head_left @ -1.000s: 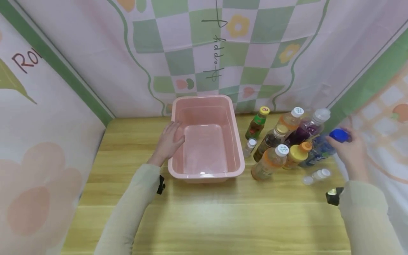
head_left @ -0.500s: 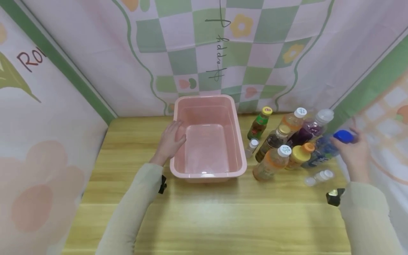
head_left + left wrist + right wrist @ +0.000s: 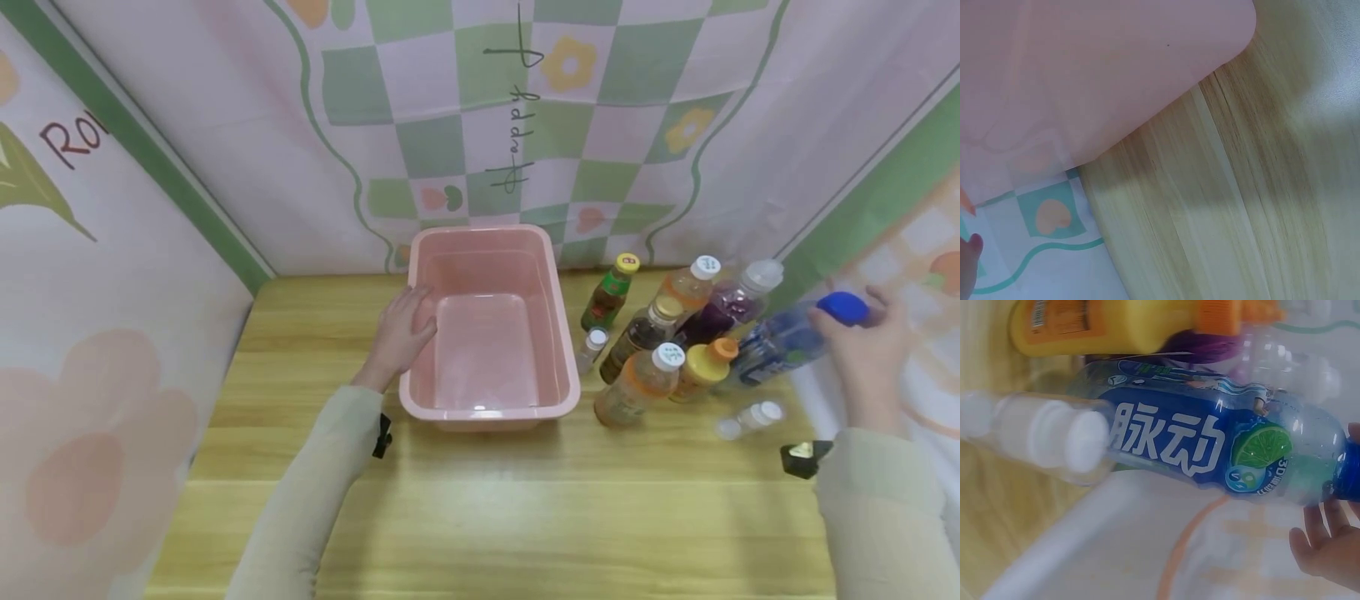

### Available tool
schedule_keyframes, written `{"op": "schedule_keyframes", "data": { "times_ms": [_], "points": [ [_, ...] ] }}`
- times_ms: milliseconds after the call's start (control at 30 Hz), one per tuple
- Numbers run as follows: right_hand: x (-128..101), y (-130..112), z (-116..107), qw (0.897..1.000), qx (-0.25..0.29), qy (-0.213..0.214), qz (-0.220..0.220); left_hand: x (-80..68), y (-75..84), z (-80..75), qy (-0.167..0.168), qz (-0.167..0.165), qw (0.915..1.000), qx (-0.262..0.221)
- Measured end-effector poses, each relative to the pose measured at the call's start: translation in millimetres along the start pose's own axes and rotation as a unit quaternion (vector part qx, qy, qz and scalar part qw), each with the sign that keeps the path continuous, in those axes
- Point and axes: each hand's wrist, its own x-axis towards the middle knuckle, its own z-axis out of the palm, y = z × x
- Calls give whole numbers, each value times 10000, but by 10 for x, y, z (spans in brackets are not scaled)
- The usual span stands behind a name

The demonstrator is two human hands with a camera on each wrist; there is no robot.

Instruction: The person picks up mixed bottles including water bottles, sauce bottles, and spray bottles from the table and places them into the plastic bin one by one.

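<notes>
A pink plastic tub (image 3: 558, 333) stands empty at the middle back of the wooden table. My left hand (image 3: 401, 333) rests on its left rim with the fingers laid flat; the left wrist view shows only the tub's wall (image 3: 1085, 75) and a fingertip (image 3: 969, 250). At the far right my right hand (image 3: 862, 346) grips the blue cap of a blue-labelled drink bottle (image 3: 776, 343). That bottle leans to the right, its base still among the other bottles. In the right wrist view the same bottle (image 3: 1210, 450) lies across the frame with my fingers (image 3: 1329, 544) at its cap end.
Several bottles cluster right of the tub: a green one (image 3: 607, 296), a dark tea bottle (image 3: 637, 333), an orange one (image 3: 637, 383), a yellow one (image 3: 701, 367), a purple one (image 3: 731, 300). A small clear bottle (image 3: 750, 414) lies near the front. Printed cloth walls enclose the table.
My right hand has pulled the blue-capped bottle's top to the right and slightly up, tilting it away from the cluster. The left hand has stayed on the tub's rim.
</notes>
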Motion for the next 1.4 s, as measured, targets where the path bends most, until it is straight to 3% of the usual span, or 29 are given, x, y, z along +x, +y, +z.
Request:
{"op": "schedule_keyframes", "data": {
  "times_ms": [367,533,667,1033,1167,1300,1400],
  "points": [
    [-167,-462,-121,9979,541,353,62,-11,-8,-16,-68,114,9997,210],
    [-248,-672,-137,9934,916,667,-201,-19,-2,-22,-110,97,9996,244],
    [-333,-851,-149,9889,1250,622,-507,-23,2,-17,-137,71,9995,257],
    [-680,-1435,-91,9855,203,1373,-972,-19,14,-6,-155,30,9996,243],
    [-800,-1636,-32,9854,113,1338,-1052,-16,21,-7,-165,11,9996,229],
    [-871,-1796,76,9820,614,1032,-1460,-15,14,-5,-158,-10,9996,220],
    [-911,-1902,183,9736,1179,707,-1824,-15,7,-1,-151,-8,9996,248]
  ]
}}
